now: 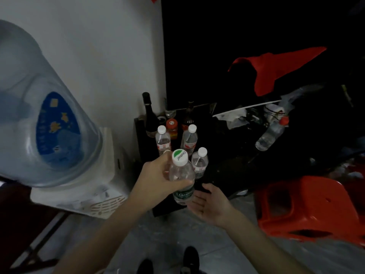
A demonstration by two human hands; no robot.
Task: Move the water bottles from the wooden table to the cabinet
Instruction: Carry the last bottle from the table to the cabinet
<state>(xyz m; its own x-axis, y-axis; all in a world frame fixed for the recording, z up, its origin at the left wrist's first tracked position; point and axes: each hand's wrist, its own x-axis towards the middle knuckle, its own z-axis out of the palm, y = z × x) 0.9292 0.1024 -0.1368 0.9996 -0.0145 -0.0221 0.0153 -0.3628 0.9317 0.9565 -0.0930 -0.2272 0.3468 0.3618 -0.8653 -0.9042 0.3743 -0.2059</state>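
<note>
My left hand [158, 180] grips a clear water bottle [181, 175] with a green-and-white cap and green label, held upright above the front edge of a low dark cabinet [223, 171]. My right hand [209, 202] is open, palm up, just right of and below that bottle, apart from it. Three white-capped water bottles stand on the cabinet top: one at back left [163, 140], one at back right [189, 140], one nearer the front [199, 162].
A dark wine bottle [149, 115], an orange-capped jar [171, 128] and a brown bottle [188, 115] stand behind them. A red-capped bottle [270, 135] lies tilted in clutter at right. A water dispenser [59, 135] is at left, a red plastic stool [308, 208] at right.
</note>
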